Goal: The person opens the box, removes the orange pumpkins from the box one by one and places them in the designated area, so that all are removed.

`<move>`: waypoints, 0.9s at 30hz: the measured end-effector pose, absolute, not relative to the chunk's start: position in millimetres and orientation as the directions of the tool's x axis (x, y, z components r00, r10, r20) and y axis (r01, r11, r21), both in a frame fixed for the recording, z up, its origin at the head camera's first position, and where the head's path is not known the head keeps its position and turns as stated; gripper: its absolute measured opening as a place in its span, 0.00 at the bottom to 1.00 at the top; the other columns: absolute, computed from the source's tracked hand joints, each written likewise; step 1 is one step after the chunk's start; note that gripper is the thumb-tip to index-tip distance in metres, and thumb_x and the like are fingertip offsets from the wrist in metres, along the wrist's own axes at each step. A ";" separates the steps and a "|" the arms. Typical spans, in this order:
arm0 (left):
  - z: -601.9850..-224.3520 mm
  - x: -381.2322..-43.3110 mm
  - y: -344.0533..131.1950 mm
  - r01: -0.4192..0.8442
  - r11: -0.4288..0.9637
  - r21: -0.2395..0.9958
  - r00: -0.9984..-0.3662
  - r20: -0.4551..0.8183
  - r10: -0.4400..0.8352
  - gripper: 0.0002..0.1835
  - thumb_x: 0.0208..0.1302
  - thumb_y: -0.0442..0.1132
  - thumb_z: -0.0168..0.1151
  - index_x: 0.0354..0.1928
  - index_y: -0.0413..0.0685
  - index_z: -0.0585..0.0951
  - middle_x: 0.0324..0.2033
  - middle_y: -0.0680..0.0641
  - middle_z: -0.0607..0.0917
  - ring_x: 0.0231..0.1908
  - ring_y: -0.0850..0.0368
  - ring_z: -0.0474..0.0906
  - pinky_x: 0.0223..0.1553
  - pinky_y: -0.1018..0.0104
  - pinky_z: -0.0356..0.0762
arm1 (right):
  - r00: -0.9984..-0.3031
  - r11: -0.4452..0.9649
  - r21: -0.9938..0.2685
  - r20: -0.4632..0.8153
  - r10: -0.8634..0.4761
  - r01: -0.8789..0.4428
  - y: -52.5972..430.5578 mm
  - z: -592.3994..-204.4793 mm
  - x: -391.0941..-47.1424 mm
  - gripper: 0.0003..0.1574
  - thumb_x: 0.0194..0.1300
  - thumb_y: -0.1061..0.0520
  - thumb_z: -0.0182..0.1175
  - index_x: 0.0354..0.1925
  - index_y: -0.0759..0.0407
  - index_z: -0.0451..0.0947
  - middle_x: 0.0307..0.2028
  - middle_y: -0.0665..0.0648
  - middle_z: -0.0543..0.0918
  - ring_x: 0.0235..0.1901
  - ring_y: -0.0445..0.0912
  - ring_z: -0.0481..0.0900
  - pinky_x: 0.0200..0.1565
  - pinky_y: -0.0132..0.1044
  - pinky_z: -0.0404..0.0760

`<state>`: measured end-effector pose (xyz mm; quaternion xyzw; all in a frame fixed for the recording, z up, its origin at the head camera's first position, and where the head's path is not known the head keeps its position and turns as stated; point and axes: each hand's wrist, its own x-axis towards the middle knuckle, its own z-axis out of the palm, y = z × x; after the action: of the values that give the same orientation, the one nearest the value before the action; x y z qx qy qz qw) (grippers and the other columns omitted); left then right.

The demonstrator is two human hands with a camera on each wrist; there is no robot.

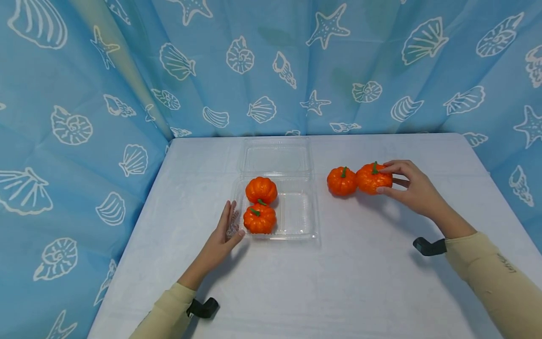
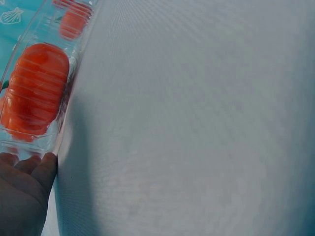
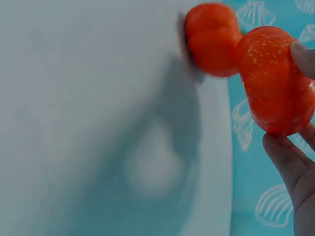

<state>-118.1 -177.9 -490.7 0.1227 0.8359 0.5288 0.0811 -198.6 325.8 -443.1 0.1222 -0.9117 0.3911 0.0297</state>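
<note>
An orange toy pumpkin (image 1: 372,179) with a green stem is gripped between the thumb and fingers of my right hand (image 1: 417,190). In the right wrist view this pumpkin (image 3: 273,81) is held above the white cloth, its shadow apart from it. Just left of it, a second pumpkin (image 1: 341,181) sits on the table. My left hand (image 1: 220,242) lies with straight fingers along the left wall of a clear plastic clamshell box (image 1: 296,212). Inside the box's left half are two more pumpkins, a rear one (image 1: 260,189) and a front one (image 1: 259,219).
The box's clear lid (image 1: 277,157) lies folded open toward the back edge of the white-covered table (image 1: 288,287). Blue curtains (image 1: 271,70) printed with shells and starfish hang behind and at both sides. Each wrist wears a black camera mount.
</note>
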 end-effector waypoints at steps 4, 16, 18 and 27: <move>-492.2 -118.3 -178.7 0.126 0.417 0.900 -0.957 0.000 0.290 0.49 0.75 0.39 0.60 0.82 0.47 0.36 0.81 0.48 0.47 0.79 0.48 0.44 0.75 0.43 0.45 | -0.976 0.673 -0.708 0.124 -0.181 -0.214 336.5 -452.2 -200.5 0.28 0.64 0.57 0.73 0.58 0.61 0.75 0.63 0.60 0.70 0.62 0.59 0.70 0.57 0.25 0.73; -494.6 -119.9 -180.4 0.121 0.405 0.906 -0.955 -0.005 0.296 0.50 0.74 0.40 0.61 0.82 0.49 0.35 0.81 0.51 0.46 0.79 0.49 0.46 0.72 0.43 0.55 | -0.979 0.657 -0.731 0.083 -0.184 -0.185 334.7 -470.3 -213.0 0.29 0.67 0.55 0.70 0.60 0.63 0.73 0.65 0.64 0.68 0.64 0.62 0.68 0.61 0.45 0.75; -495.0 -120.1 -180.4 0.122 0.406 0.905 -0.955 -0.004 0.296 0.50 0.74 0.40 0.61 0.82 0.49 0.35 0.81 0.51 0.46 0.79 0.49 0.46 0.73 0.43 0.54 | -0.980 0.656 -0.733 0.080 -0.181 -0.181 331.9 -471.7 -215.1 0.28 0.67 0.55 0.69 0.60 0.64 0.73 0.65 0.65 0.68 0.64 0.63 0.68 0.60 0.58 0.72; -494.8 -119.4 -179.9 0.125 0.403 0.907 -0.956 0.001 0.295 0.49 0.75 0.40 0.60 0.82 0.49 0.36 0.81 0.48 0.47 0.79 0.47 0.45 0.72 0.42 0.53 | -0.984 0.638 -0.754 0.063 -0.168 -0.157 325.7 -482.5 -223.6 0.29 0.68 0.57 0.68 0.62 0.65 0.71 0.66 0.67 0.66 0.66 0.65 0.65 0.63 0.62 0.70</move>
<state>-119.4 -179.9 -494.8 0.1258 0.8336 0.5319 0.0798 -223.6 325.7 -482.5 0.0896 -0.9049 0.4160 -0.0066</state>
